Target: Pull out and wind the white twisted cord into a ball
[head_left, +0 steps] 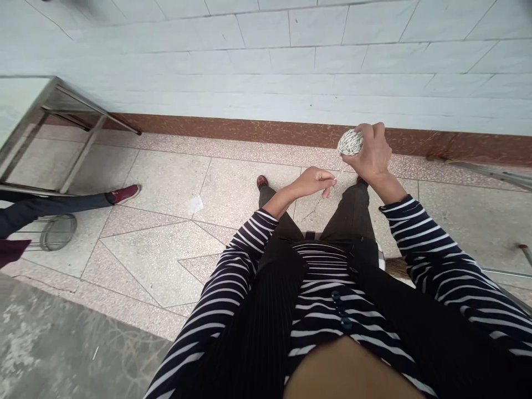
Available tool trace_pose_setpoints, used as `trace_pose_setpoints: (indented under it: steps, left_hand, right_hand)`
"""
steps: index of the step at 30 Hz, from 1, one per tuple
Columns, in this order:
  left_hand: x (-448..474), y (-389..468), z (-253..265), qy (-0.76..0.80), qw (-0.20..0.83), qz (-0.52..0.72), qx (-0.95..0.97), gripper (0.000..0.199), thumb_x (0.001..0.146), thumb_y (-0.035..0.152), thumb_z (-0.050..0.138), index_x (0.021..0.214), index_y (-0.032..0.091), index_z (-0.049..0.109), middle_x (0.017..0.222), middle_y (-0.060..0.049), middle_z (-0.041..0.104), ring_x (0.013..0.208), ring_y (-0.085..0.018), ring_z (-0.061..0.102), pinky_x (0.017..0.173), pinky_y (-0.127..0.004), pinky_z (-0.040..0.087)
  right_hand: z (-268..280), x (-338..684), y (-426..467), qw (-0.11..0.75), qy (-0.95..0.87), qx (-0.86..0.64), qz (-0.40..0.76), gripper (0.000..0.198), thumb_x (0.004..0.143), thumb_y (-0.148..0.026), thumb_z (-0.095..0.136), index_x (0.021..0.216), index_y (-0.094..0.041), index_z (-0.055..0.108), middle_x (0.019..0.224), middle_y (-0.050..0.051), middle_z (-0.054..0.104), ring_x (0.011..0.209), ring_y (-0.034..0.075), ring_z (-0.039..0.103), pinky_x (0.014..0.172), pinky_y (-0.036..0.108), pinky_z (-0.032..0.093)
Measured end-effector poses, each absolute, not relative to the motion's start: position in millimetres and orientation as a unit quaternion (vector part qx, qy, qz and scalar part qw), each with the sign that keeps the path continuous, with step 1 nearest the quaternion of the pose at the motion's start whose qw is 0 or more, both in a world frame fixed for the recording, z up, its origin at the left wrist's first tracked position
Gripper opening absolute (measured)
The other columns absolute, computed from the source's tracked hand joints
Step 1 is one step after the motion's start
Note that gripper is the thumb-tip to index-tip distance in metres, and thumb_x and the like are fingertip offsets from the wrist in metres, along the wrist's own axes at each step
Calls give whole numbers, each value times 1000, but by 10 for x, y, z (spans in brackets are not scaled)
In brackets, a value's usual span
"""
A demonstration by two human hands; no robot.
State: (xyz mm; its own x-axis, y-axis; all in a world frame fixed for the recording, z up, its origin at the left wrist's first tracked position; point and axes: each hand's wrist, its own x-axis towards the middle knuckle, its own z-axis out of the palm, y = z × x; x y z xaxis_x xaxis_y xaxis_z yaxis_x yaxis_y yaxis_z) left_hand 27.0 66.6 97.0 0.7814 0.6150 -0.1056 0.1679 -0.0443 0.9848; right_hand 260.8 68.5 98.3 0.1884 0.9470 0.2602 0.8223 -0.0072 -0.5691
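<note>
A pale woven, rounded piece with a braided surface is gripped in my right hand, whose fingers wrap its right side and hide part of it. Lower and to the left, my left hand pinches the end of a thin pale strand. The strand rises toward the woven piece; where it joins is too small to make out. Both hands are held out in front of my body, above the floor.
A tiled wall with a brown base strip runs ahead. At the left stand a metal-legged table, another person's leg and a wire stool. A white scrap lies on the floor. Metal bars lie at right.
</note>
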Motion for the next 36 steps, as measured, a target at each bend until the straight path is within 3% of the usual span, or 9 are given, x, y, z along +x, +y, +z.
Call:
trace_pose_setpoints:
  steps: [4,7,10,13,17,23,29,33,36]
  left_hand:
    - [146,855,1164,331,551,214,736,28,100,28,66,76,17,76,64,1,72,69,-12,70,83,-27,52]
    - [108,973,1205,338,474,212,785,32,100,29,66,72,18,75,69,0,73,69,-13,66,80,-29,50]
    - [141,1015,1139,333,396,225,826,35,102,32,63,71,20,72,75,-2,74,76,-16,66,83,-31,48]
    - [182,1004,991,346,357,244,833,33,103,34,60,76,21,73,81,-3,76,83,-19,68,85,-32,48]
    - [179,947,773,383,393,242,801,35,103,33,57,75,19,71,77,-3,74,78,-18,66,82,-30,48]
    - [210,776,658,348,549,247,719,36,101,42,64,78,17,75,85,-5,79,86,-15,71,92,-29,52]
    - [241,604,776,275,684,219,640,31,102,45,68,92,16,73,69,-1,73,79,-16,76,91,-33,56]
    - [173,641,934,304,620,193,697,23,101,31,62,87,17,74,65,0,71,72,-15,73,84,-30,55]
    - [118,723,1047,348,475,169,790,24,96,22,60,78,18,74,65,0,70,66,-15,66,86,-33,55]
  right_hand:
    - [916,2660,577,341,-575,-651,360,59,59,-28,90,113,-26,67,120,9,65,110,33,61,89,44,55]
    - [908,2585,384,317,-503,-559,578,51,57,-25,87,106,-27,73,102,4,69,93,25,62,77,36,55]
    - [940,2461,195,323,-446,-514,657,49,60,-31,84,107,-29,72,100,2,74,86,23,68,70,36,58]
    - [1060,2393,93,377,-381,-479,695,55,55,-24,86,108,-30,70,98,-1,75,82,22,70,69,35,61]
    - [1313,2442,128,454,-378,-445,674,60,54,-18,88,109,-30,68,121,4,77,96,26,74,70,37,66]
    - [1500,2619,446,515,-483,-526,475,64,75,-43,88,131,-32,58,130,10,70,116,35,72,75,46,70]
    - [1441,2557,571,498,-561,-615,244,71,76,-38,90,134,-32,49,146,15,56,144,46,49,87,49,64]
    - [1181,2480,551,368,-608,-673,203,68,63,-32,92,121,-26,57,138,15,57,130,45,56,87,50,59]
    - [954,2485,495,274,-613,-675,306,59,59,-29,91,110,-24,64,109,10,65,99,32,63,75,40,54]
